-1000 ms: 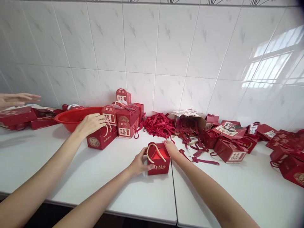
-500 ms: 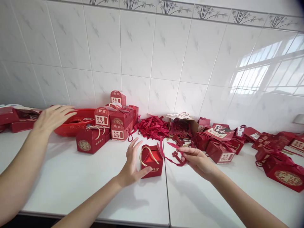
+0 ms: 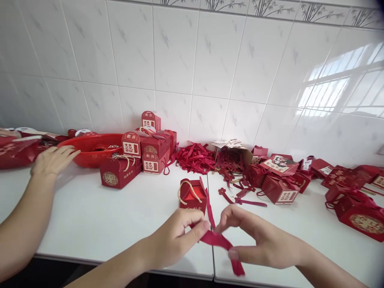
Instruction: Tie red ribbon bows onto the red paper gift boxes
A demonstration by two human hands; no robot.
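- While my left hand (image 3: 174,240) pinches a red ribbon (image 3: 216,239), my right hand (image 3: 264,242) spans it, thumb and fingers wide apart.
- Rope-handled box (image 3: 190,195): upright just beyond my left hand, its gold lettering partly covered.
- Box beside the red basin (image 3: 87,156): 歡喜 above 囍.

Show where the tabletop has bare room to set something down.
Left: between the co-worker's arm, the red basin and the person's left forearm. Right: between the right hand and the far-right gold-emblem box. Crowded: along the tiled wall, with ribbons and boxes.
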